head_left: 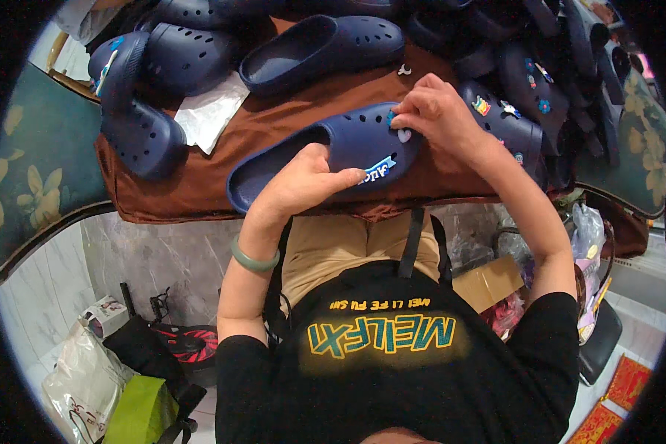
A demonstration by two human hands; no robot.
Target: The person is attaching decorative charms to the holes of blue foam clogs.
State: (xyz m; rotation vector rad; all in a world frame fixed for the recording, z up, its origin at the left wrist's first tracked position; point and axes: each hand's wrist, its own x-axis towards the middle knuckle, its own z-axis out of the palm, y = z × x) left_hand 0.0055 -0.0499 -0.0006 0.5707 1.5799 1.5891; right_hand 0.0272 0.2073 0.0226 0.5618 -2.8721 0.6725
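Navy clog [325, 159], toe up-right, gripped by left hand [303, 181]; right hand [440, 111] pinches a charm [404, 135].

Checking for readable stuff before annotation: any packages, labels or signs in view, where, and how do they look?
Tag: side of the navy clog, under the left hand; blue and white, slanted.
Cardboard box: floor, person's right; brown, open.
Small carton: floor, lower left; white, printed.
Red packets: lower right; red, gold pattern.

Black tee, green bangle [254, 260]
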